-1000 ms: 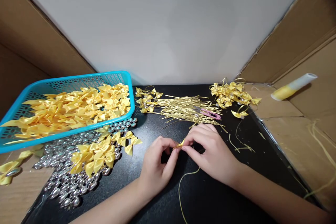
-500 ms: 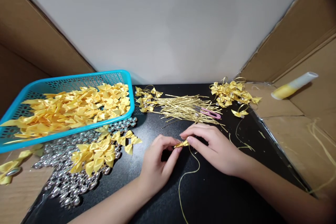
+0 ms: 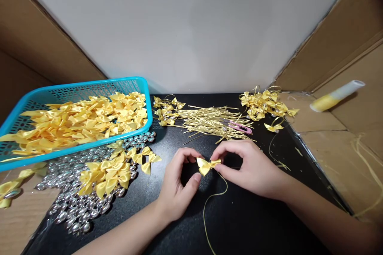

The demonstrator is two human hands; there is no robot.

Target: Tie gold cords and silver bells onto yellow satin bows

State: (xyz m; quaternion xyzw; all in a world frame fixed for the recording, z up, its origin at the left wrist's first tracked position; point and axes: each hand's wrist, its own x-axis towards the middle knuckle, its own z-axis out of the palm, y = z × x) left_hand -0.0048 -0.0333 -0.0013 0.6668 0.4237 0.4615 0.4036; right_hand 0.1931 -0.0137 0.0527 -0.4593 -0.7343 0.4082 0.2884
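Observation:
A yellow satin ribbon bow [image 3: 205,165] is pinched by its right end between the thumb and index finger of my right hand [image 3: 247,167]. From near the bow, a thin gold cord [image 3: 211,198] curves down over the black table toward the bottom edge. My left hand [image 3: 180,183] is just left of the bow, thumb and index finger apart, holding nothing. Its index fingertip comes very close to the bow; whether they touch I cannot tell. Beyond the hands lies a pile of gold stems [image 3: 206,121], with pink-handled snips [image 3: 241,128] on top.
A blue basket [image 3: 148,99] full of yellow bows stands at left. In front are silver beads [image 3: 80,207] with loose bows [image 3: 110,175] on them. Finished-looking bows with loops [image 3: 263,103] are heaped at back right, a smaller cluster [image 3: 166,109] at back middle. A tube [image 3: 336,96] rests on cardboard.
The left thumb and index finger have parted from the bow. The bow has turned to show its spread loop, now held by the right hand alone.

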